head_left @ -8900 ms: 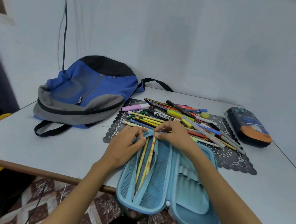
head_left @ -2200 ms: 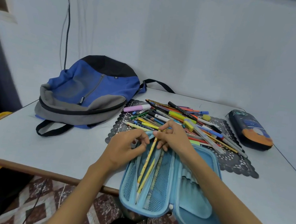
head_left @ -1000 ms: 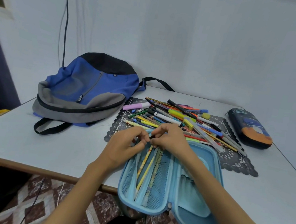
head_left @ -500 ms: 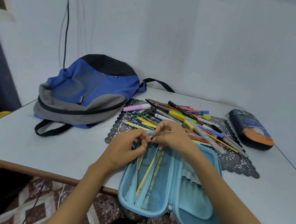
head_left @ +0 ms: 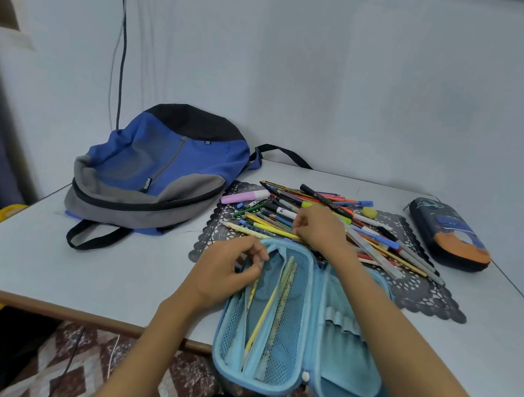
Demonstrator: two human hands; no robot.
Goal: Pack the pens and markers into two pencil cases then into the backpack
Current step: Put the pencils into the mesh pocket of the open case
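White tabletop (head_left: pixel 105 264) bears an open light-blue pencil case (head_left: pixel 336 358); left hand (head_left: pixel 228 270) pinches its mesh pocket rim, right hand (head_left: pixel 320 229) curls over the heap of coloured pens and markers (head_left: pixel 381 244) just beyond, grip hidden.

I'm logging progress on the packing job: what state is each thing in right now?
Light blue pencil case: open flat, pencils inside.
Dark pencil case: zipped shut.
Backpack: lying flat, looks zipped.
Pens and markers: loose pile on the mat.
Left hand: fingers curled, pinching at the light blue case.
Right hand: on the pile, grip unclear.
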